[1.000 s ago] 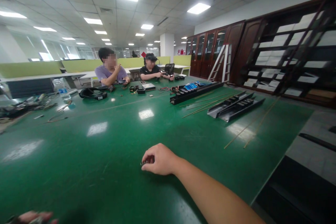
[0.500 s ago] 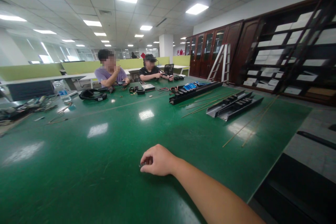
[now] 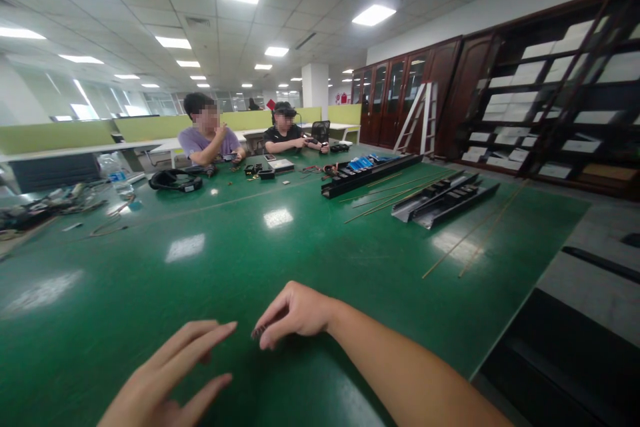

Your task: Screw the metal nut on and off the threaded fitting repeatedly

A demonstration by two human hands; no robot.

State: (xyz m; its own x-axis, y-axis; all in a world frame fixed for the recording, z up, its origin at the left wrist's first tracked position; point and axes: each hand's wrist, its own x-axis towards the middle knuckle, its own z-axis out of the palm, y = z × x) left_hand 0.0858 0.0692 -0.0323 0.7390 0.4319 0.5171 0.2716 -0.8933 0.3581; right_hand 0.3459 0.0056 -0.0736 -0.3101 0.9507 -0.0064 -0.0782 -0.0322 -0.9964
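My right hand (image 3: pixel 297 313) is closed in a pinch over the green table, its arm reaching in from the lower right. Between its thumb and fingers is a small dark ridged piece (image 3: pixel 259 331), mostly covered by the fingertips, so its kind does not show. To the left, my left hand (image 3: pixel 173 373) is open, thumb and fingers spread. Its fingertips point at the dark piece with a short gap between them, and nothing is in it.
Dark metal channels (image 3: pixel 445 200) and thin rods (image 3: pixel 383 200) lie across the table (image 3: pixel 320 253) at the right. A black headset (image 3: pixel 175 180) and tangled cables (image 3: pixel 50 203) are at the far left. Two people (image 3: pixel 207 137) sit beyond the far edge.
My left hand has come into view from the lower left with fingers spread. My right hand has shifted slightly left and down, the dark piece still in its fingers.
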